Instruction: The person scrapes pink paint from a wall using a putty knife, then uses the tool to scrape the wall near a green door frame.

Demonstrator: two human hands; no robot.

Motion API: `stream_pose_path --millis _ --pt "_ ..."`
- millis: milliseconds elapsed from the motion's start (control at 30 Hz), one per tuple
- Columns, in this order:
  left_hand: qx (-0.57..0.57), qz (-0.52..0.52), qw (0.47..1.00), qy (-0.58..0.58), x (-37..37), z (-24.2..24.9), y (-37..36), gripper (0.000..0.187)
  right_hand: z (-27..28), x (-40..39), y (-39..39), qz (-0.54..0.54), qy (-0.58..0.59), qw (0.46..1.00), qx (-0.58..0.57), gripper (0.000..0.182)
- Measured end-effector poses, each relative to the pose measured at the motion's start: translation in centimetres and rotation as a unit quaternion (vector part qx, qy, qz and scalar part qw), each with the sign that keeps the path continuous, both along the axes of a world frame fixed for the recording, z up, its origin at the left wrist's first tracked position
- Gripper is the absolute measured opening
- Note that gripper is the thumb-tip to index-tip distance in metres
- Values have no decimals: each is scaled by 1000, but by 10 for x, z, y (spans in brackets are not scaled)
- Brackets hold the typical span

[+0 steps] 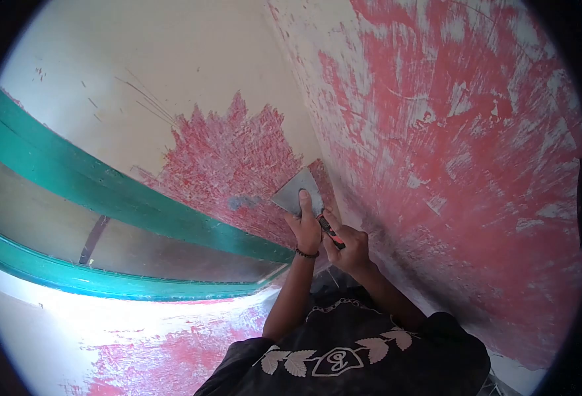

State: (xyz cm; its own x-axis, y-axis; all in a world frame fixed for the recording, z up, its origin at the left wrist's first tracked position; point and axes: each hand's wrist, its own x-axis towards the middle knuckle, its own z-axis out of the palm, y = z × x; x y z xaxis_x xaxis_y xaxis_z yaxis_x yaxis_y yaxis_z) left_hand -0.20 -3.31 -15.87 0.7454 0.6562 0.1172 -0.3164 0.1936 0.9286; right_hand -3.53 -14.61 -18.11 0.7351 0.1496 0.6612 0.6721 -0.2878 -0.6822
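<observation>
My right hand [349, 249] is closed around the red-and-black handle [330, 231] of a wide-bladed scraper. The flat grey scraper blade [297, 188] lies against a rough red patch [228, 155] on the cream surface, close to the corner. My left hand [307, 228], with a dark bead bracelet on its wrist, grips the blade near the handle, and one digit presses along its face. Its other fingers are partly hidden. A small grey smear [243, 202] shows on the red patch, left of the blade.
A green frame [106, 178] with a pane-like panel [139, 247] runs along the left. On the right rises a wall [449, 171] streaked red and white. Cream-coloured surface [192, 46] surrounds the red patch. More patchy red wall [165, 350] shows at lower left.
</observation>
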Motion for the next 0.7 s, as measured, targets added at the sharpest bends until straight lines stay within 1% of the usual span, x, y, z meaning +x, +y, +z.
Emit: stream_pose_path --millis 33,100,133,200,233,333,467,533,633,700 --pt "2 8 1000 10 -2 3 -2 34 -1 1 0 5 1 1000 10 53" --pt "17 -20 1000 -3 -7 7 1 33 1 -1 3 20 6 999 29 53" --pt "25 -34 999 -11 -6 8 3 33 -2 2 3 8 -5 1000 27 52" --pt "2 -38 999 -16 -4 6 1 32 -9 3 4 -16 -24 999 22 51" --pt "-10 -41 999 -19 -3 4 0 32 -9 0 3 -11 -11 1000 17 50" --pt "9 -2 1000 -12 2 2 2 33 -5 3 0 3 7 1000 2 49" --pt "-3 -12 1000 -14 -9 11 -5 36 -14 0 0 34 22 999 15 50" --pt "13 3 999 -35 -3 4 -3 36 -13 7 0 35 13 999 19 50" --pt "40 -7 999 -5 -5 -6 6 34 -11 4 1 25 11 1000 1 50" --pt "58 23 998 -17 -4 -11 3 33 -12 -1 -2 22 28 999 -22 50"
